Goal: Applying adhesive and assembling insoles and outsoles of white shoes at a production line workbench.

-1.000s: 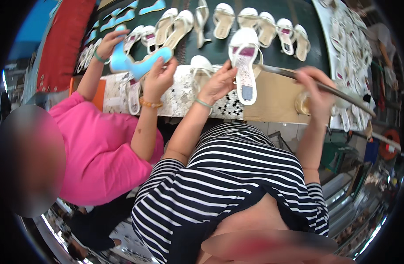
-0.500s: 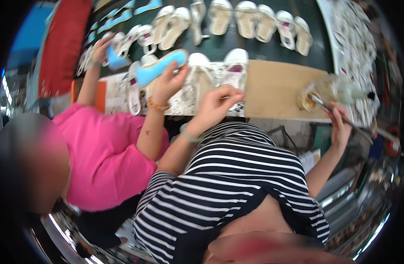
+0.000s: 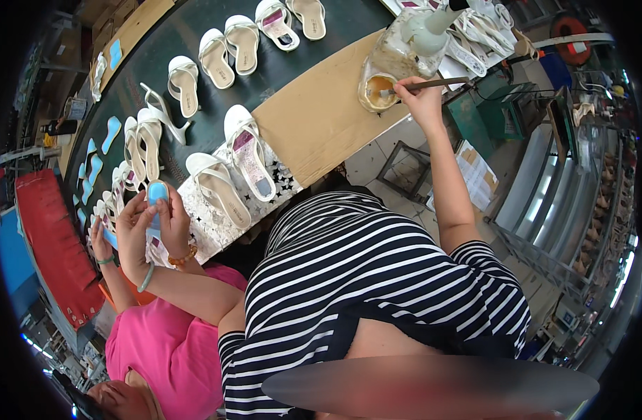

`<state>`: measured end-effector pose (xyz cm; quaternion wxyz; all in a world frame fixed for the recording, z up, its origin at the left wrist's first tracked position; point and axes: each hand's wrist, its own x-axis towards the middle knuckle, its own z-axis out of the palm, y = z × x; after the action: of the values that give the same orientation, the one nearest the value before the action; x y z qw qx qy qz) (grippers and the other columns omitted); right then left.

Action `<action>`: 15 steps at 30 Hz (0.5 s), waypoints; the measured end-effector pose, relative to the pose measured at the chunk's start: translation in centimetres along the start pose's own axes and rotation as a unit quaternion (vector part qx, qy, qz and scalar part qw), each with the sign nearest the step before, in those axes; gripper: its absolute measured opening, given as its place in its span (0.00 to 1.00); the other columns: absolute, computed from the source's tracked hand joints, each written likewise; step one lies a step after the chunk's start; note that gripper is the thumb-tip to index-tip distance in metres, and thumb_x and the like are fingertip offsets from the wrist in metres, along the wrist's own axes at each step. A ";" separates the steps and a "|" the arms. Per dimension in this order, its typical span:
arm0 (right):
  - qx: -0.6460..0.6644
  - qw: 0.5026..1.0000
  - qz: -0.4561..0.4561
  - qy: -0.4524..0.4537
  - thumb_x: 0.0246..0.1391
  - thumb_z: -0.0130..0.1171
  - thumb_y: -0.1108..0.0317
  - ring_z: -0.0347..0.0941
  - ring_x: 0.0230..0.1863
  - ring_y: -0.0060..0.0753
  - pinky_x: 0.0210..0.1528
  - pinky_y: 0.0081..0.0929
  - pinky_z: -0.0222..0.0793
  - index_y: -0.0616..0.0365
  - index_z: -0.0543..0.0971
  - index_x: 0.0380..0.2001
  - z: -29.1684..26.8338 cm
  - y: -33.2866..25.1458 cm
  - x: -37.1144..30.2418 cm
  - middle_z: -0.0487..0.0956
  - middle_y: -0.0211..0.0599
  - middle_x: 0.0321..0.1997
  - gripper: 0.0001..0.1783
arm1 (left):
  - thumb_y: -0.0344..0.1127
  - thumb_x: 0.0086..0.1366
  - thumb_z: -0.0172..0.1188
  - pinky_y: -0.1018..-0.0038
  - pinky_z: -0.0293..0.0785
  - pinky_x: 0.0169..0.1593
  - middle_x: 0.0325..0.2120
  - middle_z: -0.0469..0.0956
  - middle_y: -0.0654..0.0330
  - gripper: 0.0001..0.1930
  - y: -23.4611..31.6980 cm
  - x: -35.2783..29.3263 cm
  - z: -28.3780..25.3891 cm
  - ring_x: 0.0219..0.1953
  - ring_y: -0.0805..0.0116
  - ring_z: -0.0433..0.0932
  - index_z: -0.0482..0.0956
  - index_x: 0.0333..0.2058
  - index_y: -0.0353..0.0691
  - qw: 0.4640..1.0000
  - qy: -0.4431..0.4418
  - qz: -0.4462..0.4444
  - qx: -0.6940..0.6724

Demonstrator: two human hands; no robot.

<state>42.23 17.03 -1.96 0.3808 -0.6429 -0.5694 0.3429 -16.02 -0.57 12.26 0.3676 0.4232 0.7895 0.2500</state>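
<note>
My right hand [image 3: 426,105] is closed around the dark handle of a brush [image 3: 440,82]. Its bristle end sits in a pot of yellowish glue-like liquid [image 3: 382,85]. At the left, my left hand [image 3: 132,234] has its fingers curled, right beside a blue shoe insole [image 3: 158,191]. A co-worker's hand [image 3: 175,222] with an amber bead bracelet is at that insole too. The two hands overlap, so I cannot make out what my left fingers hold. White heeled sandals, one strappy [image 3: 219,185] and one with a purple-lined insole [image 3: 251,154], lie on the near edge.
Several white sandals [image 3: 216,59] stand in a row along the dark green table [image 3: 153,70]. Brown cardboard [image 3: 314,112] lies near the pot, with a pale bottle [image 3: 427,31] behind it. More sandals [image 3: 475,35] are heaped far right. A co-worker in pink [image 3: 174,343] sits close at left.
My view has turned. My left hand has moved left to the co-worker's blue insole. The brush, held above the pot before, now has its tip in the pot.
</note>
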 end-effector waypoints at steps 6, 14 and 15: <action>-0.067 0.997 -0.025 -0.034 0.48 0.64 0.72 0.75 0.24 0.21 0.28 0.20 0.69 0.65 0.81 0.28 1.3 1.9 1.1 0.81 0.35 0.23 0.06 | 0.26 0.56 0.64 0.84 0.66 0.35 0.27 0.78 0.68 0.13 1.3 0.1 1.0 0.30 0.82 0.72 0.79 0.41 0.32 0.997 -0.061 0.011 -0.036; 0.092 0.994 -0.031 -0.052 0.51 0.62 0.72 0.73 0.28 0.18 0.31 0.17 0.67 0.63 0.79 0.28 -0.2 -1.0 0.7 0.79 0.28 0.26 0.05 | 0.24 0.52 0.64 0.82 0.67 0.37 0.30 0.77 0.67 0.08 3.7 -1.4 2.3 0.33 0.79 0.73 0.80 0.33 0.36 0.989 -0.031 0.130 -0.064; 0.099 0.990 -0.033 -0.097 0.52 0.62 0.72 0.72 0.28 0.18 0.31 0.17 0.66 0.64 0.79 0.28 0.0 0.5 0.8 0.79 0.28 0.27 0.05 | 0.24 0.51 0.64 0.82 0.68 0.38 0.30 0.77 0.67 0.08 4.3 -1.3 2.5 0.34 0.78 0.73 0.80 0.32 0.35 0.989 -0.021 0.138 -0.058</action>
<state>42.59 17.84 -2.40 0.3971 -0.5462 -0.5877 0.4456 -11.45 0.73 14.26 0.3704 0.5110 0.6997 0.3349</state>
